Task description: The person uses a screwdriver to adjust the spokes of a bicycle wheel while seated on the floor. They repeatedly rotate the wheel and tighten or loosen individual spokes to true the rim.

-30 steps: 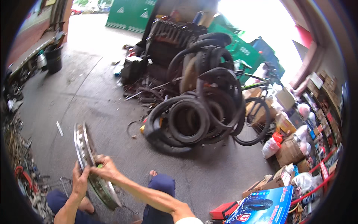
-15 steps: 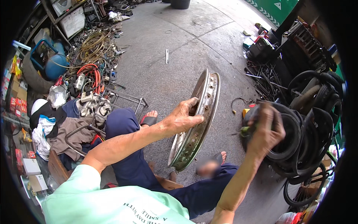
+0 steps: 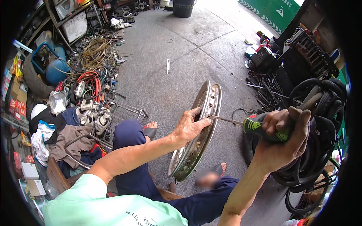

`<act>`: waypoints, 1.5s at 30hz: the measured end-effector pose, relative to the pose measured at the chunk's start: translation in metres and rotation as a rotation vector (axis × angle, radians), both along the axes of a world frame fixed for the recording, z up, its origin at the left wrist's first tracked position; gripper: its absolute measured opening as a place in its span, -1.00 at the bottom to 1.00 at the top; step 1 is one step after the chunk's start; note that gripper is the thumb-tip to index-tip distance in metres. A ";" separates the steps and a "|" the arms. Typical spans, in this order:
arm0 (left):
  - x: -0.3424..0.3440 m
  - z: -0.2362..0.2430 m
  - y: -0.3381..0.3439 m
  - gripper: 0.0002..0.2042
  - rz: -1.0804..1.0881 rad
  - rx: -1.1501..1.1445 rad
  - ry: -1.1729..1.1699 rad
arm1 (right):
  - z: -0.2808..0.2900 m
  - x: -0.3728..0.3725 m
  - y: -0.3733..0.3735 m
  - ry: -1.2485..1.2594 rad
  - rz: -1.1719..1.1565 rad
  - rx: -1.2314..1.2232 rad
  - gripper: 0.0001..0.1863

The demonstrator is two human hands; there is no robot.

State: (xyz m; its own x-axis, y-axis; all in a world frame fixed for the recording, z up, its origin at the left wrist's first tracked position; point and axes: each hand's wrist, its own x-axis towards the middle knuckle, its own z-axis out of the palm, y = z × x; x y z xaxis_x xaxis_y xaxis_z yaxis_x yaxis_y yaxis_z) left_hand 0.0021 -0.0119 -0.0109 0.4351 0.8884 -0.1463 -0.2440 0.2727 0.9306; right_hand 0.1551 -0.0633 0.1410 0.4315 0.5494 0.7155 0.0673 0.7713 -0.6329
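Note:
A spoked metal wheel rim (image 3: 200,141) stands on edge between my knees, its outer channel with a row of holes turned to the right. My left hand (image 3: 190,126) grips the rim's upper part, thumb on the channel and fingers on the far side. In my right hand (image 3: 281,137) is a screwdriver (image 3: 252,125) with a black and green handle. Its thin shaft points left, and the tip meets the channel at a hole close to my left thumb. How deep the tip sits is too small to tell.
Black tyres and tubes (image 3: 301,165) are heaped at the right, close to my right forearm. A metal frame (image 3: 126,107) and piled clothes (image 3: 71,145) lie at the left, with tangled cables (image 3: 96,52) beyond. A black bucket (image 3: 183,8) stands far ahead.
My right hand, blurred before, has turned and brought the screwdriver's tip to the rim. The rim and left hand sit slightly lower in the picture; the left hand keeps its grip.

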 end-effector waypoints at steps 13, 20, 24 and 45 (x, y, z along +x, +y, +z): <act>-0.010 -0.012 -0.006 -0.73 -0.047 0.112 0.016 | 0.011 -0.017 0.002 0.071 -0.018 -0.192 -0.65; -0.006 -0.003 -0.012 -0.50 -0.082 0.056 0.087 | 0.023 -0.034 0.049 -0.596 -0.455 -0.115 -0.79; -0.010 -0.024 -0.007 -0.29 -0.051 0.100 0.180 | 0.014 -0.061 0.053 -0.910 -0.575 -0.088 -0.61; -0.004 -0.009 -0.033 -0.64 -0.221 0.145 0.288 | 0.052 -0.033 0.058 -0.506 0.529 -0.621 -0.79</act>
